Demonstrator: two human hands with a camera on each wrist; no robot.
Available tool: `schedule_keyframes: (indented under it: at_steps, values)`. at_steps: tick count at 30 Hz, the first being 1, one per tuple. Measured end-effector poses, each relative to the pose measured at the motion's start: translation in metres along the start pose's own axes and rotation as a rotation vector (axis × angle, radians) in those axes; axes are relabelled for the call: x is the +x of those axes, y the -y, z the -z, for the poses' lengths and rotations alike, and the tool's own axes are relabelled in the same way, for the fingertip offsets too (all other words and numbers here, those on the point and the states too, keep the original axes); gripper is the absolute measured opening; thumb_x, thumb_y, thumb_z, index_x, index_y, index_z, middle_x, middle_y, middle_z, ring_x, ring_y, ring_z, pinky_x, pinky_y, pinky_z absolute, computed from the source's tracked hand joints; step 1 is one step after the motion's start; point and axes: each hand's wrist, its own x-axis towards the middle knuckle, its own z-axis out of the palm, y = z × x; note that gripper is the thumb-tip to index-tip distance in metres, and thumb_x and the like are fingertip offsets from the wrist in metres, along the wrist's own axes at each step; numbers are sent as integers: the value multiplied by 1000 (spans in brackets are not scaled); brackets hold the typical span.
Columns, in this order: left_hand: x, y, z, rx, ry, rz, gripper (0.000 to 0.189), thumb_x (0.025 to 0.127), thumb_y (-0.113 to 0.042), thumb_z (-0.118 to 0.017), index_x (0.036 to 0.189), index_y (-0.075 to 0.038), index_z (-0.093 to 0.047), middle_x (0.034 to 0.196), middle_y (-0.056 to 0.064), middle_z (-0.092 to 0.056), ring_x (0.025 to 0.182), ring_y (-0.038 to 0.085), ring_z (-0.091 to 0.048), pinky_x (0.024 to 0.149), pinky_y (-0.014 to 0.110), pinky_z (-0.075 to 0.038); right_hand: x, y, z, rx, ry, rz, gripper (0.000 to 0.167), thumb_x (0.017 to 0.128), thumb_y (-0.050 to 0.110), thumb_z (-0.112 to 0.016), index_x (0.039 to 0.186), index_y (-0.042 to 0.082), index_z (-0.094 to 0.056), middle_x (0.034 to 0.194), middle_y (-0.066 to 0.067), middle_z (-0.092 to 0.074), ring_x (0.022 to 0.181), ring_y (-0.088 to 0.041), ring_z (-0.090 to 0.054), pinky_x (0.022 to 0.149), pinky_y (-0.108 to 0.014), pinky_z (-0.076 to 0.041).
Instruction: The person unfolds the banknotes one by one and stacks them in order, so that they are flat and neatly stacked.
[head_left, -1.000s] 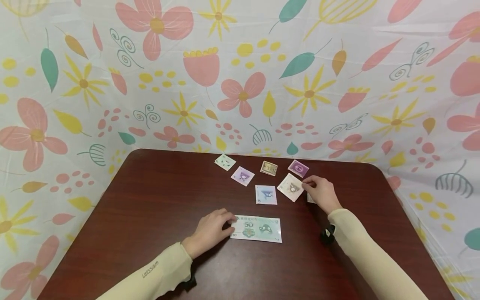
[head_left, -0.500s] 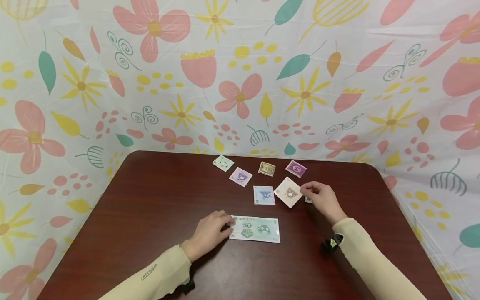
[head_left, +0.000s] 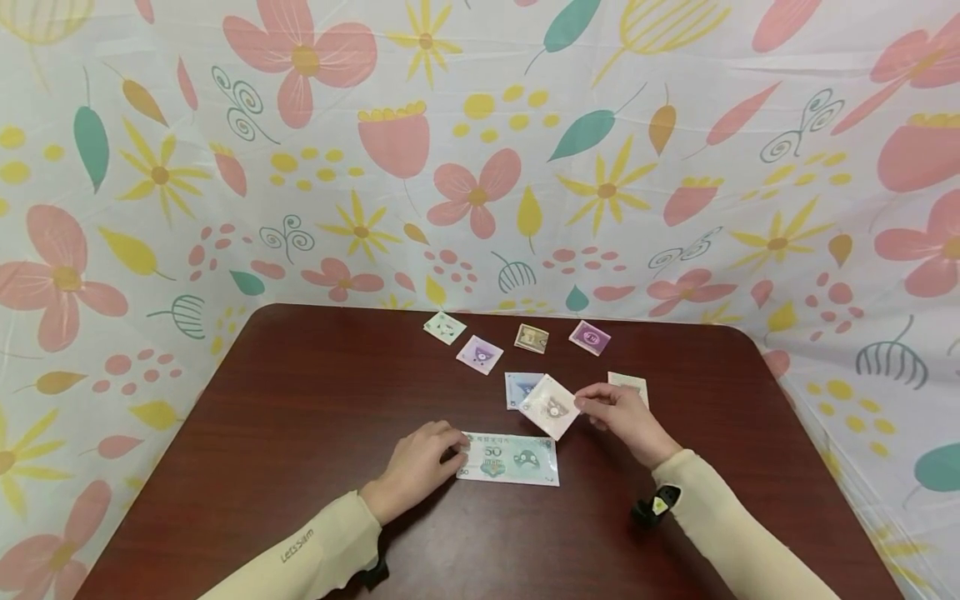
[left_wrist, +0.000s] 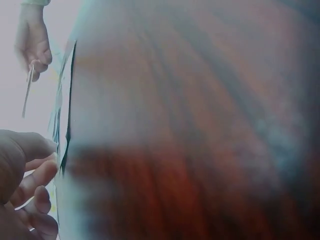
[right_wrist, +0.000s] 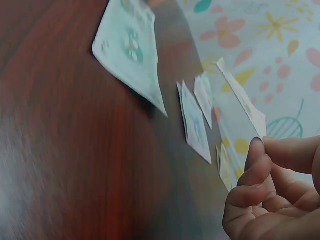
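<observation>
My right hand (head_left: 618,417) pinches a folded brownish-white play banknote (head_left: 551,406) by its right corner. The note is held up off the table, tilted, and overlaps the folded blue note (head_left: 517,387) in the head view. In the right wrist view, thumb and fingertips meet on the folded note (right_wrist: 242,97), seen nearly edge-on. My left hand (head_left: 420,458) rests at the left edge of an unfolded green 50 note (head_left: 517,458) lying flat. Its fingertips touch that edge, with a gap between thumb and index finger. The left wrist view shows this note (left_wrist: 65,110) edge-on.
Farther back on the dark wooden table (head_left: 315,392) lie folded notes: green (head_left: 445,327), lilac (head_left: 480,355), brown-yellow (head_left: 532,337) and purple (head_left: 589,337). Another pale folded note (head_left: 628,385) sits behind my right hand. A flower-print cloth (head_left: 480,167) hangs beyond the table's back edge.
My right hand has lifted the folded brownish note and brought it left and toward me, uncovering the pale folded note behind. The left hand stays at the green note.
</observation>
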Motion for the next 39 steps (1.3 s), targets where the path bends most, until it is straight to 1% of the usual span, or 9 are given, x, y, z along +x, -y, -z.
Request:
schedule_keyframes:
  at_steps: [5, 10, 16, 20, 23, 27, 33, 36, 39]
  values:
    - [3, -1, 1, -18, -63, -28, 9, 93, -20, -79, 102, -21, -78, 94, -9, -67, 86, 10, -62, 69, 31, -54, -3, -2, -11, 123, 78, -47, 28, 101, 14, -67, 118, -8, -67, 88, -5, -61, 79, -17, -55, 70, -28, -49]
    - [10, -6, 2, -47, -164, -97, 15, 93, -20, -81, 108, -20, -78, 98, -8, -69, 88, 9, -63, 69, 30, -54, -5, 1, -19, 240, 164, -75, 26, 101, 14, -66, 117, -7, -67, 84, -1, -58, 76, -14, -52, 69, -27, -47]
    - [20, -14, 5, -119, -263, -187, 33, 89, -14, -84, 121, -15, -74, 105, -3, -70, 92, 11, -65, 69, 30, -55, -5, 1, -26, 296, 262, -91, 22, 103, 12, -63, 117, -5, -66, 87, -1, -56, 77, -14, -50, 68, -26, -45]
    - [25, -17, 4, -137, -274, -251, 34, 88, -11, -85, 120, -15, -74, 105, -3, -69, 95, 11, -66, 73, 30, -56, -4, 0, -31, 309, 311, -89, 23, 103, 12, -62, 118, -5, -67, 88, -1, -58, 77, -12, -51, 68, -24, -45]
    - [27, -18, 3, -138, -271, -284, 28, 88, -9, -84, 114, -16, -76, 104, -5, -69, 96, 11, -66, 76, 29, -57, -4, 1, -34, 303, 324, -100, 25, 103, 14, -62, 118, -6, -67, 88, 0, -59, 78, -12, -51, 68, -24, -46]
    - [29, -18, 2, -149, -268, -302, 18, 90, -9, -82, 105, -18, -78, 100, -7, -69, 95, 8, -66, 77, 27, -56, -4, 2, -36, 279, 319, -106, 28, 103, 15, -64, 119, -6, -67, 88, 0, -59, 78, -13, -51, 68, -24, -46]
    - [30, -19, 0, -167, -271, -306, 11, 93, -11, -80, 101, -19, -79, 97, -9, -70, 91, 5, -67, 75, 24, -55, -2, -2, -36, 174, 294, -49, 32, 101, 16, -67, 119, -10, -68, 85, -2, -60, 74, -12, -52, 64, -24, -44]
    - [30, -18, -1, -194, -279, -277, 9, 92, -12, -80, 99, -18, -79, 96, -9, -70, 86, 4, -66, 73, 22, -54, -1, -2, -37, 71, 267, -6, 33, 100, 20, -70, 118, -7, -70, 79, -2, -59, 69, -12, -50, 63, -25, -43]
    - [31, -19, 0, -256, -267, -209, 7, 93, -13, -80, 98, -19, -78, 95, -9, -69, 81, 2, -63, 69, 20, -52, -3, 0, -38, -24, 235, 38, 31, 100, 23, -71, 116, -4, -72, 78, -4, -60, 67, -14, -51, 62, -26, -44]
